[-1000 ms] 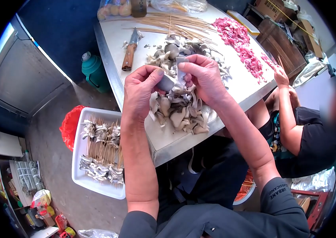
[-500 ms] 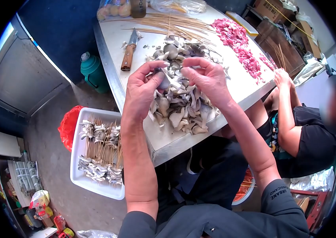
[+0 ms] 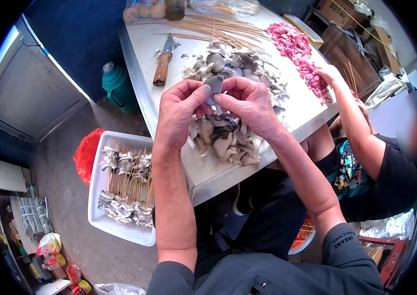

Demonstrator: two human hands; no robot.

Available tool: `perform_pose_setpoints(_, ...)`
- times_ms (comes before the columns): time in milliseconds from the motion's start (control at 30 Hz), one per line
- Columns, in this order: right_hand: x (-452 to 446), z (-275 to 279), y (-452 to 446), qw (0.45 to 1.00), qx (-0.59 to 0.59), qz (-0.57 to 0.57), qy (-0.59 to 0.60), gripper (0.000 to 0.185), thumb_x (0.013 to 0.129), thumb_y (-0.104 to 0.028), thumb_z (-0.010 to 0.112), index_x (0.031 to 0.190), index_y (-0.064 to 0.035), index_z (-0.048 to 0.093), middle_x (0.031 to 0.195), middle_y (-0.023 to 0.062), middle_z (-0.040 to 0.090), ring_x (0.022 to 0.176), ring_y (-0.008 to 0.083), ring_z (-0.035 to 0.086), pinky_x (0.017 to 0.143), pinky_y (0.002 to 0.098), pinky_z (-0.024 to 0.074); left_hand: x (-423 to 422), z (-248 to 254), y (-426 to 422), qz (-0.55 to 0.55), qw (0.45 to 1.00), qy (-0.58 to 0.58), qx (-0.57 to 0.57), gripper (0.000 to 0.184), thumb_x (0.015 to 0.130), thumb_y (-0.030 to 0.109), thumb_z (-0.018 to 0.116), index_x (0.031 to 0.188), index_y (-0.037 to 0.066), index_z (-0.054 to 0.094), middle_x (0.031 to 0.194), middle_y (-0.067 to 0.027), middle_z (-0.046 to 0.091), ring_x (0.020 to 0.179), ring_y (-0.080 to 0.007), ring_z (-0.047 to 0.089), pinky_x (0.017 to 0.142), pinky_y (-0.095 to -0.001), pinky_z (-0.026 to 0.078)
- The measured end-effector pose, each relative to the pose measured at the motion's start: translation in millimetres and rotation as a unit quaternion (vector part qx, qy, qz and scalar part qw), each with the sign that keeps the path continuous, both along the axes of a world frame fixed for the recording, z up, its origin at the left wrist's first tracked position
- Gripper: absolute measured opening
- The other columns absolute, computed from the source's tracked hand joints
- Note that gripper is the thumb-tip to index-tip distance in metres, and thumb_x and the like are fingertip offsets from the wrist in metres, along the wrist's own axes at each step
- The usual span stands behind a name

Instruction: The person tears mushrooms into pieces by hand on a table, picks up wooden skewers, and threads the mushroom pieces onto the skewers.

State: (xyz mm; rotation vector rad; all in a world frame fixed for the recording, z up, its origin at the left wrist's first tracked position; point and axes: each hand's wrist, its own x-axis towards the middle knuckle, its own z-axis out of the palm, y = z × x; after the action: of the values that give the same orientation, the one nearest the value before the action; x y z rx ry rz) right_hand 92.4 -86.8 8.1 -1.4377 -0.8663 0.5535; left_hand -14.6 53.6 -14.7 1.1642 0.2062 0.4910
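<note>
Between my two hands a grey mushroom piece (image 3: 214,86) is held above the table. My left hand (image 3: 181,108) pinches its left side, and my right hand (image 3: 250,103) grips it from the right with thumb and fingers. Beneath and around them lies a heap of grey-white mushrooms (image 3: 222,142) on the white table (image 3: 208,179). A knife with a wooden handle (image 3: 162,68) rests left of the heap. Thin wooden skewers (image 3: 228,29) are spread behind it.
A white tray (image 3: 93,206) of skewered mushrooms stands at the lower left, beside a red bag (image 3: 86,155). Pink meat pieces (image 3: 292,44) lie on the table's right side, where a co-worker's hand (image 3: 330,76) reaches. A teal flask (image 3: 117,86) stands on the floor.
My hands were apart half a second ago and are now together at a mushroom piece. The co-worker's one hand has moved from the skewers to the meat.
</note>
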Motion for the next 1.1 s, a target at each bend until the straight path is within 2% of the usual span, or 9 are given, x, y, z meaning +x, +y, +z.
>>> perform_pose_setpoints(133,4.2,-6.6,1.0,1.000,-0.003,-0.002,-0.003,0.019,0.083,-0.014,0.074,0.091,0.0014,0.066,0.071,-0.0006,0.064,0.062,0.0028,0.057,0.052,0.0173,0.0447,-0.2,-3.0,0.5,-0.024,1.000,0.002,0.017,0.013,0.090,0.016,0.067,0.092,0.003,0.065,0.077,-0.0019,0.065,0.063,-0.0093,0.058,0.059,-0.0218,0.046)
perform_pose_setpoints(333,1.2,-7.0,3.8,0.995,0.054,-0.002,0.081,0.014,0.083,-0.012,0.074,0.083,-0.0011,0.065,0.068,0.0004,0.062,0.057,0.0037,0.056,0.048,0.0180,0.0438,-0.4,0.1,-3.7,-0.021,1.000,-0.005,-0.007,0.012,0.090,0.014,0.066,0.090,0.002,0.065,0.074,-0.0029,0.064,0.061,-0.0082,0.058,0.058,-0.0211,0.045)
perform_pose_setpoints(500,7.3,-6.2,4.1,0.975,0.117,-0.033,0.188,0.009,0.084,-0.008,0.071,0.080,-0.0032,0.064,0.068,0.0017,0.062,0.053,0.0043,0.056,0.045,0.0178,0.0437,0.6,-6.9,4.6,0.024,0.996,-0.045,-0.074,0.007,0.092,0.010,0.063,0.092,0.002,0.063,0.078,-0.0056,0.065,0.063,-0.0124,0.059,0.059,-0.0239,0.049)
perform_pose_setpoints(600,16.0,-9.8,-4.7,0.973,0.109,-0.080,0.188,0.008,0.085,-0.007,0.071,0.082,-0.0038,0.064,0.069,0.0015,0.062,0.051,0.0039,0.054,0.045,0.0170,0.0430,1.8,-8.9,9.7,0.085,0.988,-0.066,-0.106,0.008,0.092,0.010,0.063,0.093,0.002,0.062,0.078,-0.0062,0.065,0.062,-0.0130,0.059,0.057,-0.0241,0.050)
perform_pose_setpoints(667,26.1,-11.1,-14.6,0.977,0.100,-0.086,0.170,0.011,0.085,-0.011,0.072,0.084,-0.0030,0.064,0.068,0.0005,0.061,0.052,0.0032,0.054,0.045,0.0170,0.0427,3.4,-10.5,10.2,0.131,0.987,-0.049,-0.077,0.011,0.092,0.012,0.064,0.095,0.002,0.065,0.077,-0.0036,0.064,0.058,-0.0094,0.056,0.054,-0.0211,0.046)
perform_pose_setpoints(767,32.6,-4.7,-26.3,0.988,-0.036,-0.144,0.034,0.028,0.087,-0.021,0.072,0.100,0.0032,0.066,0.071,0.0001,0.062,0.054,0.0020,0.055,0.044,0.0173,0.0432,3.3,-4.1,1.7,0.212,0.968,0.080,0.112,0.019,0.094,0.019,0.063,0.101,0.003,0.068,0.070,0.0039,0.057,0.051,-0.0018,0.044,0.046,-0.0185,0.034)
perform_pose_setpoints(933,42.1,3.1,-24.2,0.970,-0.072,-0.197,-0.125,0.037,0.087,-0.028,0.071,0.105,0.0036,0.067,0.077,0.0029,0.066,0.057,0.0057,0.058,0.050,0.0191,0.0470,13.1,-24.2,10.6,0.270,0.934,0.091,0.217,0.027,0.097,0.023,0.057,0.109,0.000,0.066,0.068,0.0038,0.054,0.052,-0.0030,0.044,0.046,-0.0197,0.036)
perform_pose_setpoints(1000,45.1,1.7,-11.8,0.965,-0.049,-0.179,-0.187,0.033,0.086,-0.027,0.071,0.101,0.0024,0.069,0.079,0.0052,0.068,0.059,0.0074,0.059,0.053,0.0202,0.0485,12.3,-21.2,9.6,0.313,0.919,0.107,0.215,0.027,0.093,0.016,0.059,0.112,-0.003,0.064,0.101,-0.0137,0.065,0.087,-0.0209,0.062,0.078,-0.0320,0.049)
perform_pose_setpoints(1100,41.2,2.2,13.0,0.942,-0.096,-0.144,-0.286,0.028,0.084,-0.025,0.071,0.097,-0.0004,0.070,0.079,0.0083,0.068,0.067,0.0122,0.063,0.060,0.0261,0.0515,10.4,-16.4,8.4,0.340,0.904,0.122,0.227,0.029,0.091,0.015,0.061,0.113,-0.004,0.062,0.104,-0.0139,0.065,0.088,-0.0215,0.062,0.079,-0.0329,0.049)
